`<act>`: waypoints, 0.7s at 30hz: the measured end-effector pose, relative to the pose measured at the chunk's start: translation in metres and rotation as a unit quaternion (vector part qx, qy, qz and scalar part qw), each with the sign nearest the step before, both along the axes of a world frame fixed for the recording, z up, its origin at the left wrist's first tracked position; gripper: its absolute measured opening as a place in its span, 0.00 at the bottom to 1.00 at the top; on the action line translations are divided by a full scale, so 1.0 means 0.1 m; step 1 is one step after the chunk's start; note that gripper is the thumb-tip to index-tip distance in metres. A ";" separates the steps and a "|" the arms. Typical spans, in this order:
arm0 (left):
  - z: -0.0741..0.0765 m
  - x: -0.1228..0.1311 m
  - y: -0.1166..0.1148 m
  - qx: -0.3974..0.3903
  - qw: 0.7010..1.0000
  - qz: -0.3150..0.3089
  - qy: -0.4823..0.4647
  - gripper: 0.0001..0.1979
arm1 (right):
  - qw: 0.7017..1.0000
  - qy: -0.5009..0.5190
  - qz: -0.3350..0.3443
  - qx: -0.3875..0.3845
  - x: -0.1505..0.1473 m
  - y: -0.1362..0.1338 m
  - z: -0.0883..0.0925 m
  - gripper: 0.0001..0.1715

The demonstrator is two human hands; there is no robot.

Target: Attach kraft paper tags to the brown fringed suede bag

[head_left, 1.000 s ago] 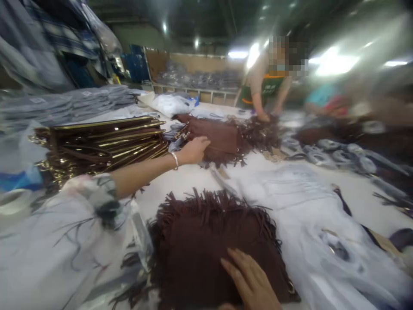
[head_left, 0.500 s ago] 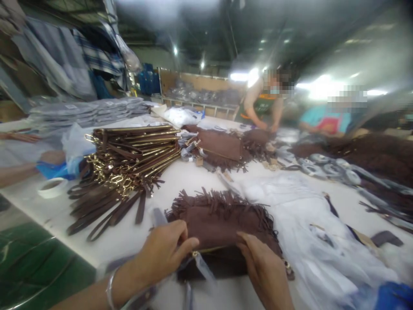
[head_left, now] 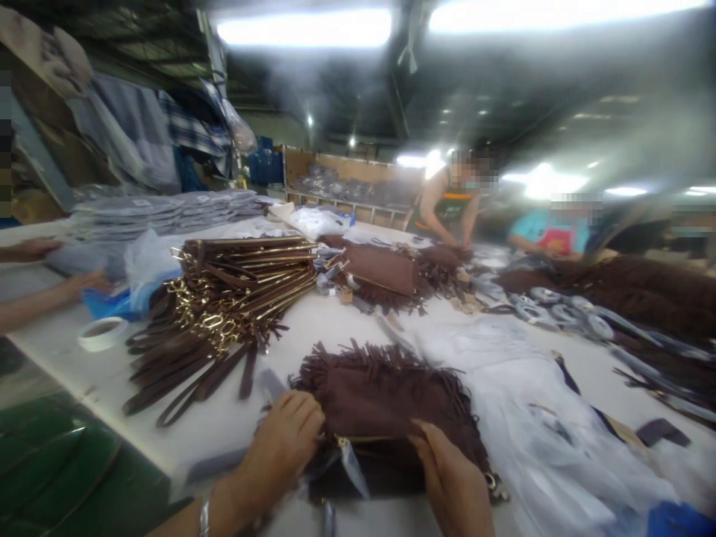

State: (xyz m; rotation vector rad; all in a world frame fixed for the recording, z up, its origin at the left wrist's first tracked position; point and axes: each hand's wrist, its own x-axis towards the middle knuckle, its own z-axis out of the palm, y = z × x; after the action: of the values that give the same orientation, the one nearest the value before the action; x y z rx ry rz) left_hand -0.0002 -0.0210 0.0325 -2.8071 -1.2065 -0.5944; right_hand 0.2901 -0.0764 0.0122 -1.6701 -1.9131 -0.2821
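A dark brown fringed bag [head_left: 380,403] lies on the white table in front of me, its fringe pointing away. Along its near side runs a gold zipper, with a plastic-wrapped pull [head_left: 352,468] hanging from the left end. My left hand [head_left: 288,436] is closed at the bag's left edge, fingers curled and thumb hidden. On the near right, my right hand [head_left: 452,477] grips the bag's edge by the zipper, fingers bent together. A gold clasp [head_left: 495,486] shows at the bag's lower right corner.
To the left are a pile of brown straps with gold hardware [head_left: 224,306] and a tape roll [head_left: 103,334]. White plastic bags [head_left: 520,403] spread on the right. More fringed bags [head_left: 380,268] lie beyond. A co-worker's hands [head_left: 72,287] are at far left; two people stand across the table.
My left thumb, earlier stretched across the bag by the zipper pull, has drawn back, and that hand is now curled at the left edge. My right hand stays at the zipper edge.
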 end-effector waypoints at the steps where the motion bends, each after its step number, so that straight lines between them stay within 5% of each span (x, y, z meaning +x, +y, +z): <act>1: 0.00 -0.01 0.04 0.009 1.000 -0.007 0.013 0.12 | 1.000 -0.007 0.004 0.009 0.00 0.00 -0.02 0.16; 7: -0.01 -0.24 0.10 0.033 0.996 -0.022 0.085 0.07 | 0.995 -0.070 0.016 0.072 -0.03 -0.01 -0.13 0.19; 14: -0.11 -0.33 0.02 0.011 0.993 0.020 0.113 0.11 | 0.995 -0.087 0.029 0.046 0.02 -0.04 -0.28 0.19; 21: -0.19 -0.41 0.06 0.004 0.995 -0.027 0.101 0.10 | 0.998 -0.030 0.027 0.043 -0.08 -0.07 -0.23 0.15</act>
State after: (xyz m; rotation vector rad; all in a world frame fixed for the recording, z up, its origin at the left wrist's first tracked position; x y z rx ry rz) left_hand -0.0413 -0.0150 0.0135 -2.8190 -1.0920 -0.3074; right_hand 0.2826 -0.0834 -0.0104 -1.5670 -1.9588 -0.3924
